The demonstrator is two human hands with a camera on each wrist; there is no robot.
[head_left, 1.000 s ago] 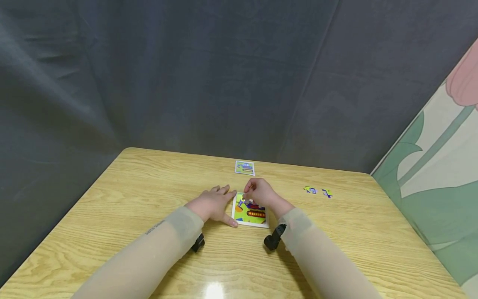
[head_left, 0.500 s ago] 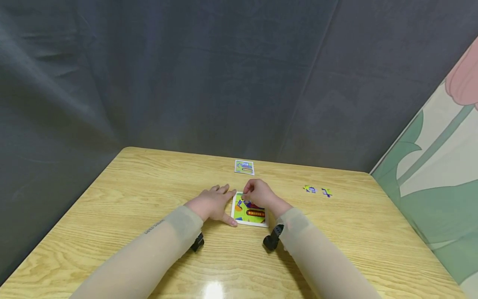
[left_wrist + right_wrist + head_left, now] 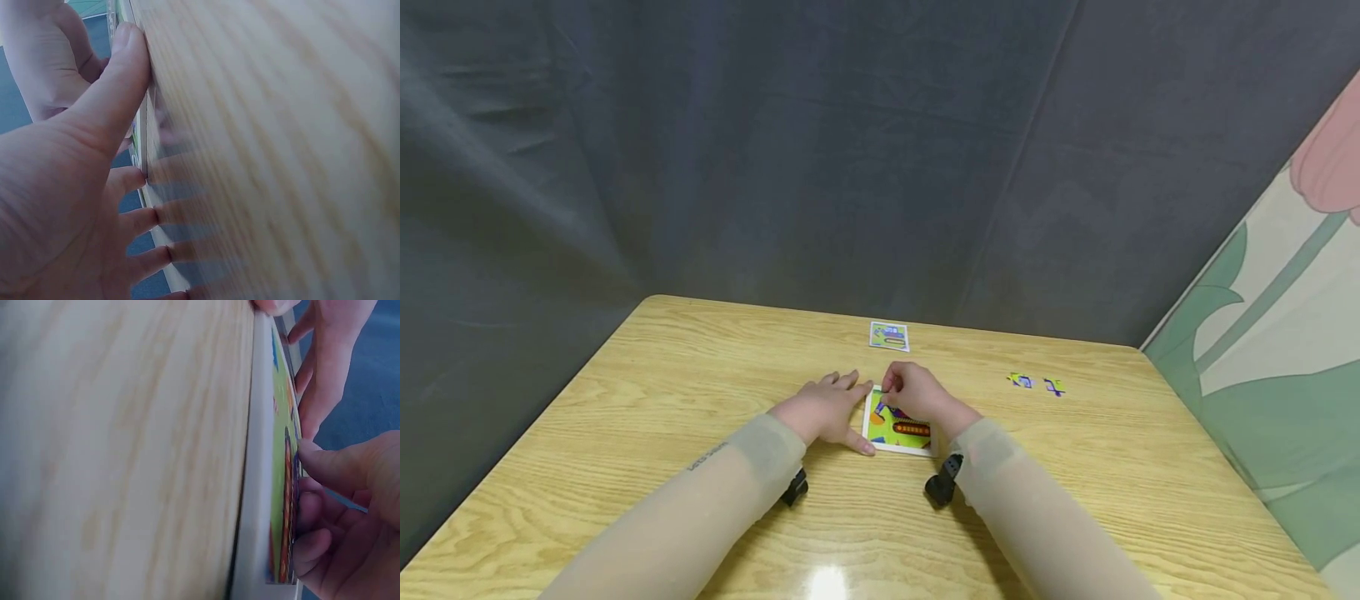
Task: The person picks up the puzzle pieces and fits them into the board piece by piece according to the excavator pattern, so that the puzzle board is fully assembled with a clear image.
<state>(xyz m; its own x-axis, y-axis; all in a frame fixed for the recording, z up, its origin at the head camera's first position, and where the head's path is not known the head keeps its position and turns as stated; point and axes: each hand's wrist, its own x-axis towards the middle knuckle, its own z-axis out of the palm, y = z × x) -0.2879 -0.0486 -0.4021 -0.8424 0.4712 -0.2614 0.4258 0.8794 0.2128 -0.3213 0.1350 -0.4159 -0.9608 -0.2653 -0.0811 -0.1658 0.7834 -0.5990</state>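
A square jigsaw puzzle (image 3: 898, 429) in a white frame lies flat on the table, with a colourful excavator picture. My left hand (image 3: 829, 410) rests at its left side, fingers spread on the table, the thumb at the near left corner. In the left wrist view the thumb (image 3: 119, 81) touches the frame's edge. Over the puzzle's far part is my right hand (image 3: 921, 393), thumb and forefinger together at the upper left of the picture, pinching a puzzle piece mostly hidden by the fingers. The right wrist view shows its curled fingers (image 3: 312, 547) against the picture.
Two loose puzzle pieces (image 3: 1020, 380) (image 3: 1054, 387) lie apart on the right of the table. Behind the puzzle lies a small card (image 3: 889, 336) with the same excavator picture. A dark curtain (image 3: 850, 167) hangs beyond the wooden table (image 3: 700, 350).
The right hand has shifted slightly left over the puzzle's upper part, its thumb and forefinger still together. The left hand stays in place at the frame.
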